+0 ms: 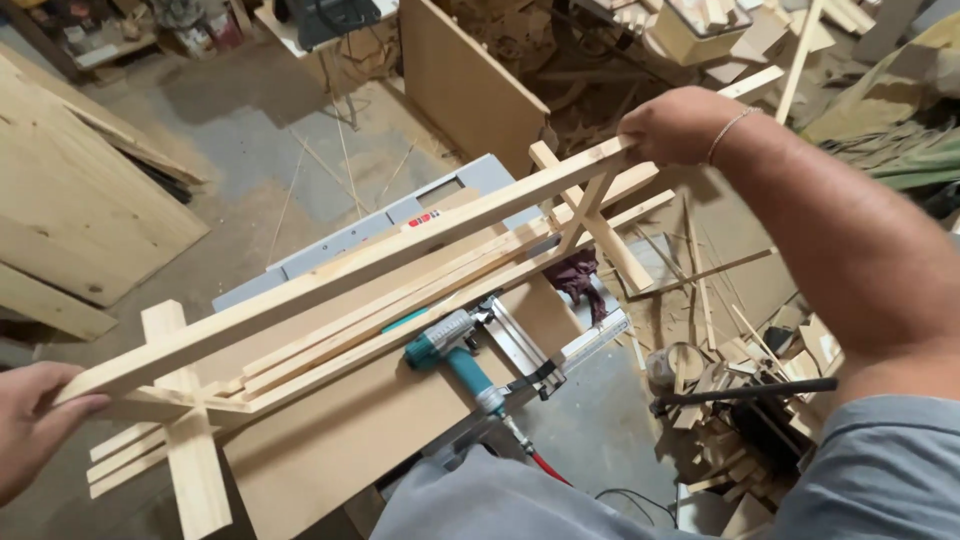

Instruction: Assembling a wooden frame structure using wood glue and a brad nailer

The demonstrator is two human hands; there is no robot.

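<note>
Sawdust-strewn workshop bench point(330, 450): left hand point(30, 425) and right hand point(675, 125) each clench 1 end of a long, light, whippy wooden slat point(350, 265).

Your left hand point(35, 425) grips near end of long wooden slat point(350, 270), fingers point(78, 405) curled over its top. Your right hand point(672, 125) clamps far end (thin bracelet point(730, 130) at wrist). Slat held above bundle of thinner strips point(400, 310) lying lengthwise on surface point(330, 440), short crosspieces point(190, 440) under each end. Teal nail gun point(470, 365) rests on surface just beside strips, red hose point(545, 467) trailing off. Offcuts point(740, 390) litter floor at right.
</note>
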